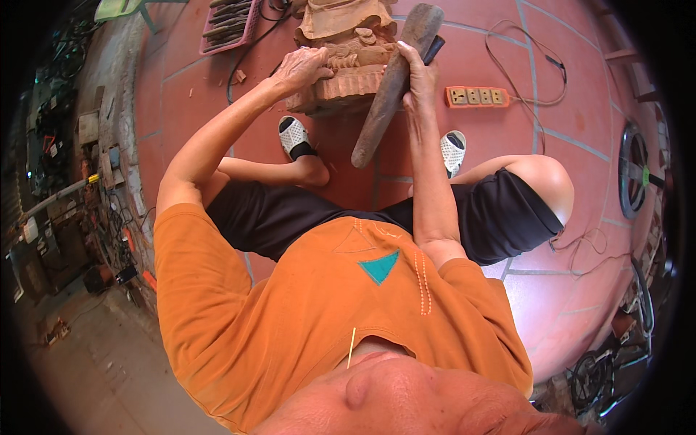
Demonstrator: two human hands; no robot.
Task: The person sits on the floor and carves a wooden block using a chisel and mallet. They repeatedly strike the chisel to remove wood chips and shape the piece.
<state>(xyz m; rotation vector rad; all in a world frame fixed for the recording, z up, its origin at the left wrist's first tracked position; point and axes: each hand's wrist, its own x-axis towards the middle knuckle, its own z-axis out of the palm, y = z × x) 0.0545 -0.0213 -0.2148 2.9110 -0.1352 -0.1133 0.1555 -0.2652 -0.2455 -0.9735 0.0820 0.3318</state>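
Observation:
A carved block of reddish-brown wood (348,85), with folds and rounded relief, stands on the tiled floor in front of my feet. At its left side is my left hand (301,69), fingers curled against the carving's edge; their tips are partly hidden. My right hand (419,80) is closed round a long, worn wooden mallet (384,109), which slants from upper right to lower left beside the carving. A short dark piece (434,49) juts out behind the mallet near my fingers; whether it is a handle or a separate tool I cannot tell.
A pink basket of carving tools (230,25) stands at the far left, with a black cable beside it. An orange power strip (477,97) lies right of the mallet, its cord looping behind. Clutter lines the left wall; a wheel-like ring (633,170) is at the right.

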